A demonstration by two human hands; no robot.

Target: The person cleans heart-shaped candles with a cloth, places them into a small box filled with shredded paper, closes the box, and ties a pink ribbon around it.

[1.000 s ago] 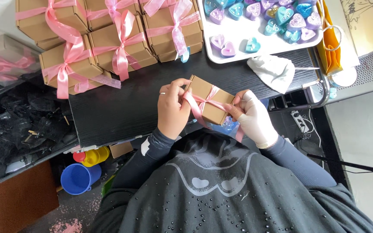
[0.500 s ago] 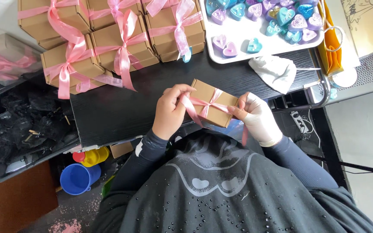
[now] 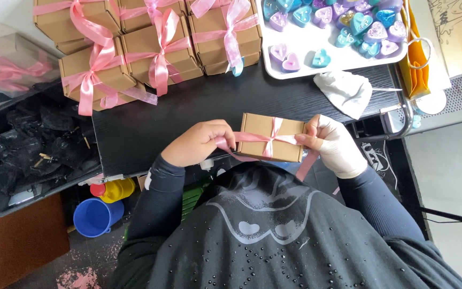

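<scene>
- Head view, only angle there is: a small brown cardboard box [image 3: 271, 136] sits in the middle of the frame at the near edge of the black counter [image 3: 188, 107], with a pink ribbon [image 3: 252, 140] crossed over its top.
- Left hand [image 3: 199, 143] is curled tight on the ribbon end left of the box, so that grip is closed on ribbon. Right hand [image 3: 331, 144], in a pale glove, pinches the other ribbon end at the box's right edge, fingers closed on it too.
- What could go sideways, imo: the box is right at the counter's front edge, so an uneven tug could slide it off toward the person's lap. Pulling one side harder could also drag the crossing off centre or let the knot go slack. The loose tail hanging down at lower right could snag on the sleeve.
- Around it: a stack of finished boxes [image 3: 151, 48] with pink bows at upper left, well apart from the hands. A white tray [image 3: 316, 72] of heart-shaped pieces in blue and purple at upper right.
- A crumpled white cloth [image 3: 344, 92] lies just above the right hand, near but not touching the box.
- Left of the counter, a dark bin [image 3: 28, 144]; below it, a blue cup [image 3: 96, 217] on the floor. Nothing sits between the hands and the box.
</scene>
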